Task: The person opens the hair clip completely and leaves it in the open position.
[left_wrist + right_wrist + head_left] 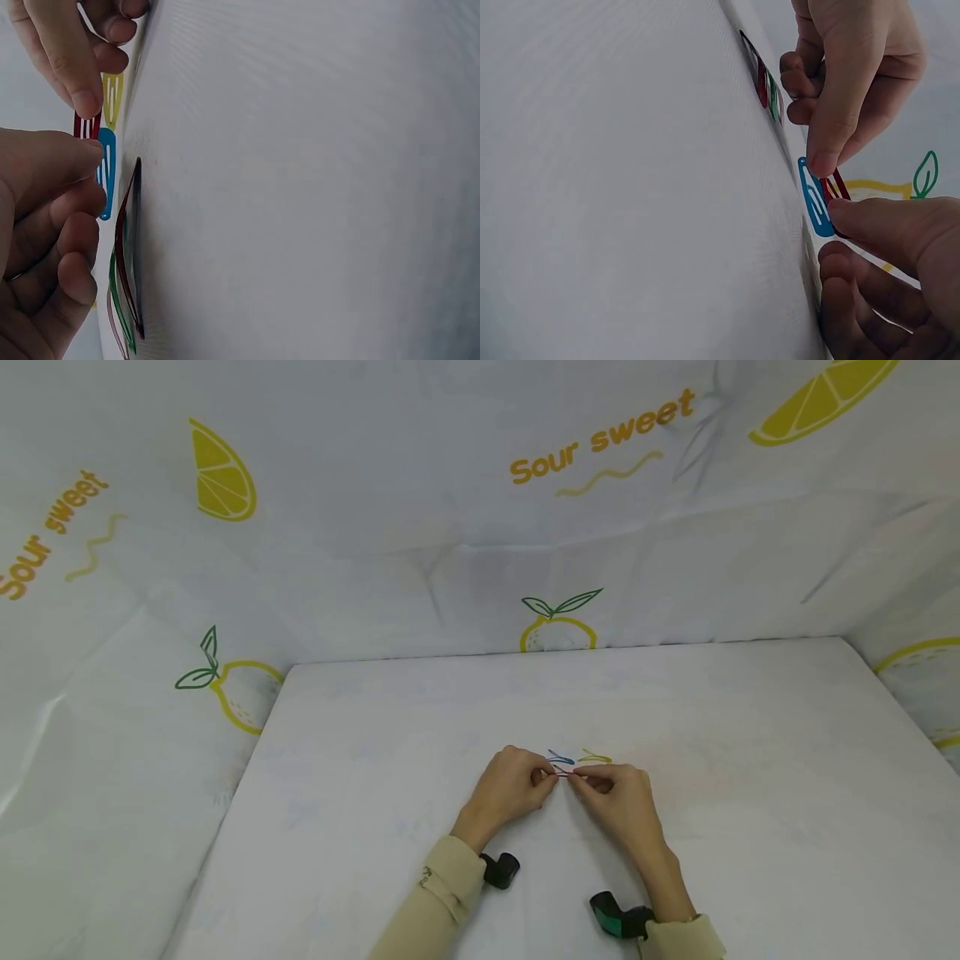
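Both hands pinch one red snap hair clip [562, 773] between thumb and forefinger. My left hand [512, 783] has its left end, my right hand [621, 797] its right end. Just beyond the fingertips lie a blue snap hair clip [561, 759] and, right of it, a yellow one [595, 757]; their prongs stand spread from the frames in the head view. The left wrist view also shows a dark red hair clip [126, 259], a green one [119, 300] and a pink one [115, 322] standing on the table; in the head view the left hand hides them.
The white-covered table [360, 760] meets a white cloth backdrop [390, 527] with lemon prints and lettering at its back and sides. Black wrist cameras, the left [501, 870] and the right [618, 917], sit low over the table at the inner sides of the wrists.
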A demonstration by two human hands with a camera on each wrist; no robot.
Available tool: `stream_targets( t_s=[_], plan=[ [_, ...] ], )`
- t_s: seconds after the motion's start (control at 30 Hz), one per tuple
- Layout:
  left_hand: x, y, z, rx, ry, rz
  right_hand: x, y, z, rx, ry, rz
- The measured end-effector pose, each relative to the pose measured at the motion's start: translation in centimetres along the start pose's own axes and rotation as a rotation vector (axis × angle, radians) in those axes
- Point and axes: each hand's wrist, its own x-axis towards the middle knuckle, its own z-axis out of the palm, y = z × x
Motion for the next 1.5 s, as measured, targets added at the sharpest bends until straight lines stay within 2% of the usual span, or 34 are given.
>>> stream_targets(
  t_s=[0.47, 0.83, 1.5],
  plan=[
    [0.17, -0.31, 0.49, -0.007, -0.030, -0.055, 0.27, 0.22, 0.31, -0.032, -0.023, 0.032],
    [0.15, -0.38, 0.45, 0.001, -0.049, -0.078, 0.35, 0.06, 0.28, -0.037, -0.029, 0.018],
    [0.19, -0.48, 0.49, 0.020, -0.051, -0.069, 0.29, 0.10, 0.24, -0.027, -0.052, 0.017]
  ],
)
